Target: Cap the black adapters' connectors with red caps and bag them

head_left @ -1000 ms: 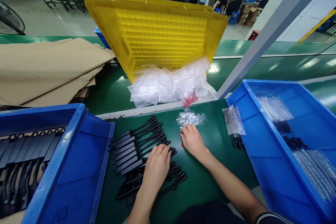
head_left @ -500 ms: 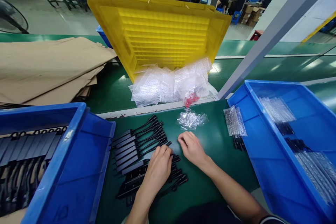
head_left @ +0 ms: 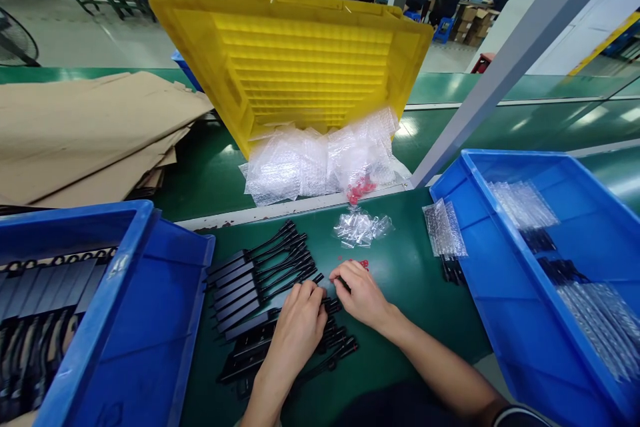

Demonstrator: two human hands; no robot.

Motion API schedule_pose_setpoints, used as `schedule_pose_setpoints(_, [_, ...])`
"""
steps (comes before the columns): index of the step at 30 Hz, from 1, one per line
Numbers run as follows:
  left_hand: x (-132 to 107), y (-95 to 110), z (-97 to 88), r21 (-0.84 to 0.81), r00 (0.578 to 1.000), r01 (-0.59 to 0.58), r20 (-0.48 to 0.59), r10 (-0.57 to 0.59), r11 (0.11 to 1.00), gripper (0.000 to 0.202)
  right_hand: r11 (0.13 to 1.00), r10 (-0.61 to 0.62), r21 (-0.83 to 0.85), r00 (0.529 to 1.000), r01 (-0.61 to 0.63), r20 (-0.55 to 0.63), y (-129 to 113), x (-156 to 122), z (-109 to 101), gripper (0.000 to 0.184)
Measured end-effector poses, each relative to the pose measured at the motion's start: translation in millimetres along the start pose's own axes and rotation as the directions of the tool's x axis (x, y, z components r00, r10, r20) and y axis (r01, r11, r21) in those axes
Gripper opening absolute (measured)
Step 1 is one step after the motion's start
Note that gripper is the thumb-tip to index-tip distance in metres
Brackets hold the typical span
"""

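Note:
My left hand (head_left: 299,320) is closed over the lead ends of the black devices, its fingers curled round a black cable (head_left: 320,277) whose tip pokes out beside them. Just right of it, my right hand (head_left: 363,295) is pinched near that tip; whatever its fingertips hold is hidden. Small red pieces (head_left: 365,264) lie on the green table beyond the right hand. A row of flat black devices with cables (head_left: 240,290) is spread left of my hands, and more black devices (head_left: 250,347) lie under my left wrist. Small clear plastic pieces (head_left: 361,227) are heaped ahead.
Bubble-wrap bags (head_left: 300,163) spill from a tilted yellow crate (head_left: 310,60), with red pieces (head_left: 359,191) beside them. Blue bins stand left (head_left: 165,320) and right (head_left: 500,280). A wrapped device (head_left: 445,230) leans on the right bin. Cardboard sheets (head_left: 90,127) lie left; a grey post (head_left: 480,100) rises right.
My right hand has moved slightly left and down, closer to my left hand and the cable tip. Red pieces now show beyond it. The whole view has shifted a little.

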State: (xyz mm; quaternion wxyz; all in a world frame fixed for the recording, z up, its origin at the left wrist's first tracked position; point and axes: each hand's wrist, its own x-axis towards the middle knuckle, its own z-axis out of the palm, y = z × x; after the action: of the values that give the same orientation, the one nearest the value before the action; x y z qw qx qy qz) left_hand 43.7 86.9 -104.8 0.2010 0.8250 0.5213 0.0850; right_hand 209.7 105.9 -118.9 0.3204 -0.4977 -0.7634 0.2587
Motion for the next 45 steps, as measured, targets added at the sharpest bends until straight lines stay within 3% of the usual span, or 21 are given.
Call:
schedule_pose_setpoints(10, [-1.7, 3.0, -10.2, -0.079, 1.0, 0.02, 0.014, -0.019, 0.997, 0.017, 1.0, -0.013, 0.019, 1.0, 0.013, -0.014, -1.3, 0.7, -0.1, 0.014])
schedule_pose_setpoints(15, [1.4, -0.1, -11.1, -0.227, 0.999, 0.044, -0.018, -0.05, 0.973, 0.012, 0.999, -0.026, 0.027, 0.999, 0.027, -0.035, -2.8, 1.5, -2.8, 0.015])
schedule_pose_setpoints(21, [2.8, -4.0, -19.9, -0.571, 0.981, 0.143, -0.025, -0.191, 0.809, 0.019, 0.998, -0.032, 0.059, 0.998, 0.035, -0.054, -4.5, 1.6, -4.7, 0.016])
schedule_pose_setpoints(26, [2.0, -6.5, -17.0, -0.716, 0.971, 0.196, 0.045, -0.236, 0.67, 0.029, 0.996, -0.045, 0.075, 0.997, 0.049, -0.056, -8.6, -0.8, -2.1, 0.013])
schedule_pose_setpoints(29, [2.2, -7.9, -13.9, -0.743, 0.969, 0.206, 0.064, -0.239, 0.637, 0.037, 0.995, -0.065, 0.071, 0.997, 0.068, -0.049, -10.5, -2.4, 0.4, 0.012])
schedule_pose_setpoints(36, [3.3, -7.0, -15.7, -0.701, 0.968, 0.217, 0.065, -0.241, 0.679, 0.034, 0.993, -0.12, -0.012, 0.992, 0.119, -0.048, -9.6, -5.5, 4.7, 0.015])
schedule_pose_setpoints(45, [5.2, 3.3, -12.0, -0.506, 0.952, 0.218, -0.079, -0.297, 0.834, 0.021, 0.985, -0.15, -0.09, 0.988, 0.146, -0.037, -10.4, -9.7, 11.7, 0.017])
